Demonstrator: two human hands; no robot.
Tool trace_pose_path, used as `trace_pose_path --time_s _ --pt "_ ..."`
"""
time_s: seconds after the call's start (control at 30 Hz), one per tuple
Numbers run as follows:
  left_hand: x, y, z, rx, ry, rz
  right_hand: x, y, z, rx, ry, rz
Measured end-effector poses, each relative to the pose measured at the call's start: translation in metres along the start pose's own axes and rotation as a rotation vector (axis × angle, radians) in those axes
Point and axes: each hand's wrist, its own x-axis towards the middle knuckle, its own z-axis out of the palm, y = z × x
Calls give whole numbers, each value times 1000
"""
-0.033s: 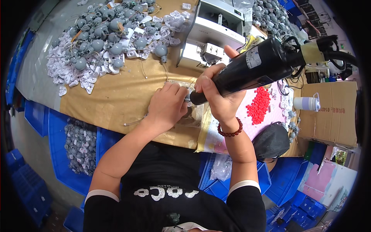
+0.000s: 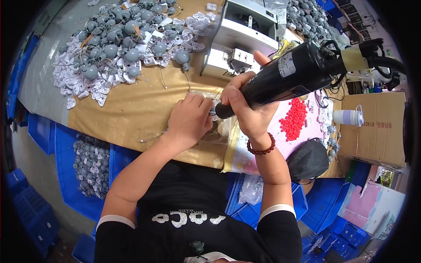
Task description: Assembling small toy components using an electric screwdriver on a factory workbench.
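In my right hand (image 2: 247, 103) is a black electric screwdriver (image 2: 287, 74), gripped round its body with the thumb along it. Its cord end points up to the right and its nose slants down to the left. That nose meets a small grey part (image 2: 213, 110) at the fingertips of my left hand (image 2: 190, 120). My left fingers are closed round this part, and most of it is hidden behind them. A thin wire with a small connector (image 2: 144, 141) sticks out to the left from under my left wrist.
Beyond my left hand lies a heap of grey round-headed parts (image 2: 131, 28) and white plastic pieces (image 2: 66, 76). A metal machine (image 2: 245, 33) stands ahead. To the right are red small pieces (image 2: 293, 120), a black mesh bag (image 2: 309, 160), a cup (image 2: 346, 117) and a cardboard box (image 2: 377, 144).
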Motion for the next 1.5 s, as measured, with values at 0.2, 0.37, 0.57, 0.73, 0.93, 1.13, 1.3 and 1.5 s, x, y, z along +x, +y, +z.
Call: trace_pose_path --time_s 0.2,0.37,0.57,0.73,0.93,1.13,1.3,1.5 --pt "3 -1 -5 -30 -34 6 -7 2 -1 -62 -139 -69" --pt "7 -1 -7 -63 -19 28 -15 7 -3 -132 -159 -134" --pt "5 -2 -6 -103 -8 23 -15 5 -3 -250 -243 -209" --pt "5 -3 -6 -138 12 25 -10 4 1 -288 -277 -327" --pt "6 0 -3 -138 8 25 -13 5 -3 -197 -190 -156" --pt "-1 1 -11 -76 -106 -85 6 -19 -20 212 209 182" --pt "-2 7 -8 -119 -80 -84 10 29 -101 51 565 335" --pt "-16 1 -1 -189 46 32 -24 53 -102 -257 455 329"
